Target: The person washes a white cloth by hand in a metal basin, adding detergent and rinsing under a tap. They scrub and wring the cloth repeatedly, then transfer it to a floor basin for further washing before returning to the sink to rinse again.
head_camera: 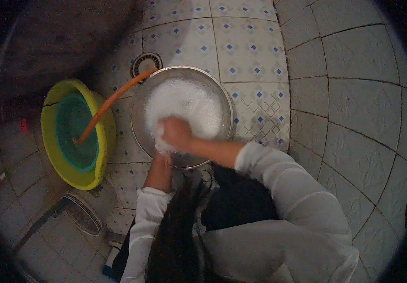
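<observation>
A round metal basin (226,100) stands on the floor before me, with thick white suds (182,95) in its middle. My right hand (176,134), blurred and with its fingers curled, is over the near left part of the basin. It presses close against my left hand (164,155), which is mostly hidden under a white mass (161,143). Whether that mass is foam or a wet white cloth, I cannot tell. Both wrists are bare below pushed-up white sleeves.
Left of the basin is a yellow-green plastic tub (100,169) holding a greenish inner basin or water. An orange hose (118,93) runs from it to the metal basin's rim. A round floor drain (147,65) lies behind; a metal-rimmed bucket (83,215) is at lower left. Tiled wall (359,102) rises right.
</observation>
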A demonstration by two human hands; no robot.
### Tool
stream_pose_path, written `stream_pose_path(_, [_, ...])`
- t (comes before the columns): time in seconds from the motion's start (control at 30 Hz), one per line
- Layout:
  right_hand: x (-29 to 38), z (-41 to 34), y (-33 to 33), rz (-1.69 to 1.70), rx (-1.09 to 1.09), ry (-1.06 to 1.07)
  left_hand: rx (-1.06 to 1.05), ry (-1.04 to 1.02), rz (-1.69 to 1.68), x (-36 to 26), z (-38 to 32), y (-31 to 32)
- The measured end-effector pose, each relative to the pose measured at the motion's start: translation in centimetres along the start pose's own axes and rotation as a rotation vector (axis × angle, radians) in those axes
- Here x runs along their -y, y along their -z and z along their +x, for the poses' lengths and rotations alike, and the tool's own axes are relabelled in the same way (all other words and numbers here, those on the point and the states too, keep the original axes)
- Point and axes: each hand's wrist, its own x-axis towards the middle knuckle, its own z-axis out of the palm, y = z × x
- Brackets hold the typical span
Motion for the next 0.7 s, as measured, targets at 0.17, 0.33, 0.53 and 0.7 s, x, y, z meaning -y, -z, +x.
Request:
stream_pose_path(0.17, [-1.0,2.3,0.5,0.148,-0.382,0.098,0.36,-0.247,-0.235,1.2,1.5,-0.5])
stream_pose_path(0.33, [-7.5,3.8,-1.1,-0.042,-0.208,0.023,0.005,-0.167,0.058,1.9,1.0,0.6])
stream_pose_path(0.53, [-11.0,4.5,-0.1,-0.37,-0.448,-0.052,-0.161,0.206,0.132,-0.4,1.2,3.3])
stream_pose_path(0.7, [-9.7,4.0,2.0,-0.434,-0.339,0.023,-0.047,0.131,0.436,-4.6,1.8,5.1])
